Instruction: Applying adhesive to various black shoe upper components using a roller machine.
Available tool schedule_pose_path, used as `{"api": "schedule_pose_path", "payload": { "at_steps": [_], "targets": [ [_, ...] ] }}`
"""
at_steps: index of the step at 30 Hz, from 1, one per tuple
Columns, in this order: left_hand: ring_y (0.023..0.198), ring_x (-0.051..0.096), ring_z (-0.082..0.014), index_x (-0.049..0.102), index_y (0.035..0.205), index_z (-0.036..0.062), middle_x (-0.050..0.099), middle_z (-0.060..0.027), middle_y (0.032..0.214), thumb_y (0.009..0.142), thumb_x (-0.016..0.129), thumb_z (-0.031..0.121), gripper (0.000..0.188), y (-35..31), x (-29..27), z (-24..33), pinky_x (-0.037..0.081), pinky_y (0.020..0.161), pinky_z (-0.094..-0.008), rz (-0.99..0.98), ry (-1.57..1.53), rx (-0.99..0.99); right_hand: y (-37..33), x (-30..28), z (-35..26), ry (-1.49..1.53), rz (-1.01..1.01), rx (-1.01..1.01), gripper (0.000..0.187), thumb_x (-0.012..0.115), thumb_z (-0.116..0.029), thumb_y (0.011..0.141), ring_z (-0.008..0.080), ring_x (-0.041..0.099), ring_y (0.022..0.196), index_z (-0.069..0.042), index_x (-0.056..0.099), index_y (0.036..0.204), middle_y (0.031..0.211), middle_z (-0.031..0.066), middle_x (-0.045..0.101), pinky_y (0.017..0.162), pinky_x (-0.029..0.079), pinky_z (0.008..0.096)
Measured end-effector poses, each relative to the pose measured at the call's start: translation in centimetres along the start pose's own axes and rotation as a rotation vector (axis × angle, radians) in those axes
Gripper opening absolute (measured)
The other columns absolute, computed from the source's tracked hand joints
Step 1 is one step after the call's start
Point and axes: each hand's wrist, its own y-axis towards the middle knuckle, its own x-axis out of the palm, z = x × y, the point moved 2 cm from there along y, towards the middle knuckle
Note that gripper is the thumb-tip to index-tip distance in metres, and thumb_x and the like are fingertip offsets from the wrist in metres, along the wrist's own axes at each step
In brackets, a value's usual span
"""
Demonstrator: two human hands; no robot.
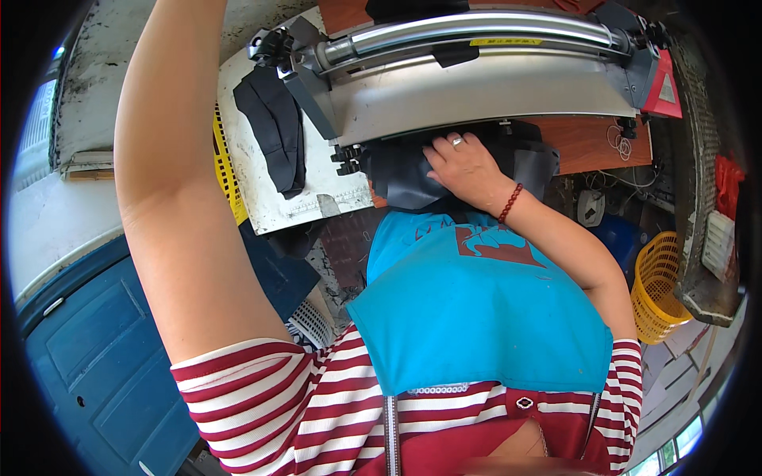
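My right hand (470, 170) lies palm down on dark sheet material (397, 170) at the near edge of a roller machine. Its fingers reach toward the metal plate (476, 91) and its thumb rests apart from them. A ring and a dark red bead bracelet (511, 203) show on this arm. My left arm (171, 143) stretches up past the machine's left side, and its hand is beyond the upper edge. Folded black pieces (271, 131) lie on a stained white board (258, 182) left of the machine. A shiny roller (476, 32) spans the machine's top.
A yellow perforated basket (663, 278) stands at the right. Blue cabinet doors (103, 333) are at the lower left. A red end cover (661, 87) caps the machine's right side. Loose thin cord (619, 143) lies on the brown board (587, 143). Near me hangs my blue apron (484, 317).
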Motion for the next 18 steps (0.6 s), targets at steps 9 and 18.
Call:
{"api": "schedule_pose_path", "payload": {
  "at_steps": [9,18],
  "targets": [
    [0.092,0.068,-0.0187,0.046,0.151,0.0082,0.063,-0.0135,0.128,0.089,0.071,-0.001,0.068,-5.6,-7.1,3.5,0.057,0.061,-0.0266,0.395,0.286,0.126,1.1,0.0,-0.3,-0.08,-0.103,-0.049,0.032,0.077,-0.036,0.081,0.0257,0.058,0.102,-0.009,0.069,0.096,0.098,0.007,0.06,0.088,0.046,0.0393],
    [0.09,0.069,-0.0162,0.076,0.111,-0.0005,0.076,-0.0129,0.094,0.087,0.075,0.022,0.033,-13.5,-14.0,-7.6,0.054,0.082,-0.0313,0.358,0.689,0.231,1.5,0.1,-0.4,-0.071,-0.148,-0.073,0.028,0.077,-0.035,0.081,0.0253,0.06,0.1,-0.01,0.07,0.091,0.094,0.0065,0.061,0.091,0.045,0.0406]
  ]
}}
